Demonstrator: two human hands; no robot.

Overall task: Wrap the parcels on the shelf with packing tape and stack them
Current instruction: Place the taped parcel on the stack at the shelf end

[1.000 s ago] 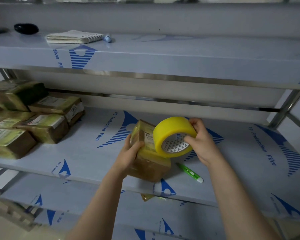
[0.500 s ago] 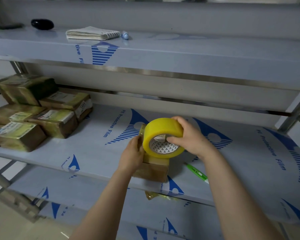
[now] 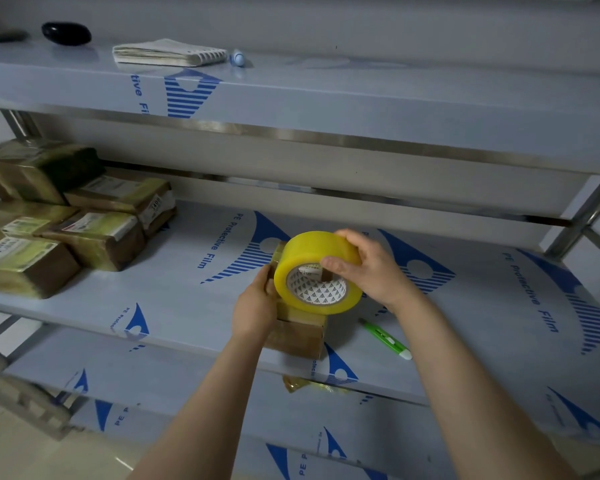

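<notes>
A small brown cardboard parcel (image 3: pixel 300 334) stands near the front edge of the middle shelf (image 3: pixel 187 299), partly covered in yellowish tape. My left hand (image 3: pixel 255 308) grips its left side. My right hand (image 3: pixel 368 271) holds a yellow roll of packing tape (image 3: pixel 317 271) over the parcel's top, thumb in the core. The roll hides most of the parcel's top. Several taped parcels (image 3: pixel 94 233) are stacked at the left end of the shelf.
A green and white utility knife (image 3: pixel 385 337) lies on the shelf right of the parcel. A scrap of crumpled tape (image 3: pixel 302 382) sits on the lower shelf. The top shelf carries a spiral notebook (image 3: pixel 168 51), a pen (image 3: pixel 238 58) and a black object (image 3: pixel 66 32).
The tape roll came down from beside the tilted parcel to sit over its top. The parcel now stands upright with my left hand still on its side.
</notes>
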